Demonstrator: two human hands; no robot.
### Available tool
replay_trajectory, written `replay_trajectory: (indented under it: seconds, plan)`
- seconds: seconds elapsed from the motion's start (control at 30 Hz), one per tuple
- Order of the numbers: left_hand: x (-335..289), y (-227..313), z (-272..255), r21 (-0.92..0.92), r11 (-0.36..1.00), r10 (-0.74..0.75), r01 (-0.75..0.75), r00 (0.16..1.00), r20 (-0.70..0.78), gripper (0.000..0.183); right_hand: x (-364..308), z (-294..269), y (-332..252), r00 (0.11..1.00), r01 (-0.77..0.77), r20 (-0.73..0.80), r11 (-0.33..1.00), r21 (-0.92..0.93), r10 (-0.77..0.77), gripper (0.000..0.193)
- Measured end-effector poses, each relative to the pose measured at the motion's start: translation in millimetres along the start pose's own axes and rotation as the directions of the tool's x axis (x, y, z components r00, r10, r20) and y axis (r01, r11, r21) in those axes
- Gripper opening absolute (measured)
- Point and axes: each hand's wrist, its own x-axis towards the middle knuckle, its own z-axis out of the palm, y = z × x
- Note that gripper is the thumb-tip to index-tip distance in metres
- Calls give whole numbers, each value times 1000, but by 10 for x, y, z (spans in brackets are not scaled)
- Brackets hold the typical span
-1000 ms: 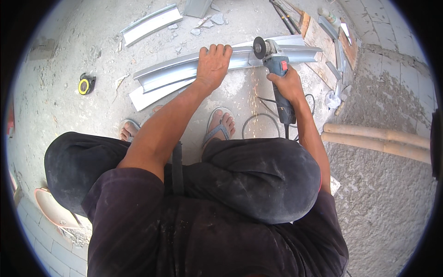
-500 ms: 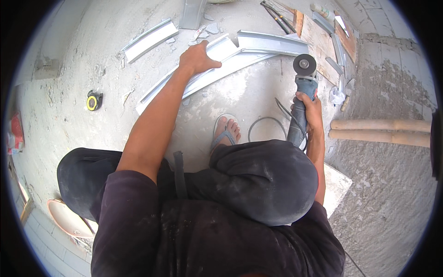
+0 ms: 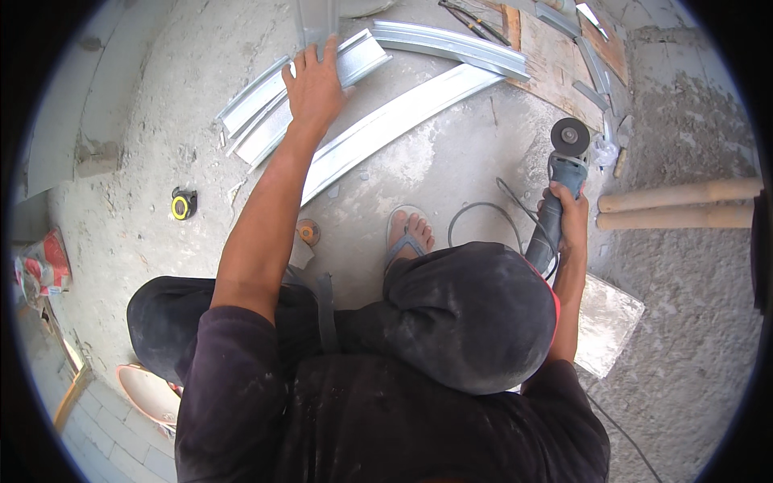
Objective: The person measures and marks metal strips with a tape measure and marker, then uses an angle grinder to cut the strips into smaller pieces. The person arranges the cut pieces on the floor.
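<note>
My left hand [image 3: 316, 87] lies with its fingers spread on a short metal channel [image 3: 361, 60], at its near edge. Another short channel [image 3: 251, 103] lies right against that one on its far left side. Nearer to me a long metal channel [image 3: 394, 119] slants across the floor, its far end under a further channel [image 3: 451, 50]. My right hand [image 3: 573, 216] is wrapped round the body of an angle grinder [image 3: 549, 225]. Its dark cutting disc [image 3: 570, 138] points away from me, off to the right of the channels.
A tape measure [image 3: 183, 204] sits on the floor at left. The grinder's cord [image 3: 483, 204] loops beside my sandalled foot [image 3: 409, 233]. Wooden boards [image 3: 555, 97], metal offcuts and pliers [image 3: 475, 20] lie far right. Two round poles [image 3: 680, 206] and a pale slab [image 3: 608, 322] are at right.
My left hand has moved the short channel away from the long one, up against the other short piece, and its fingers have spread. The grinder stays in my right hand. The view has shifted.
</note>
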Motion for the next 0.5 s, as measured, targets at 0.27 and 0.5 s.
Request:
replay_trajectory:
  seconds: [0.27, 0.5]
  plan:
    - [-1028, 280, 65, -165, 984, 12, 69, 896, 444, 80, -12, -9, -126, 975, 173, 192, 913, -369, -108, 42]
    - [-1254, 304, 225, -191, 967, -41, 166, 848, 528, 80, 257, 359, -94, 918, 255, 395, 826, -503, -43, 48]
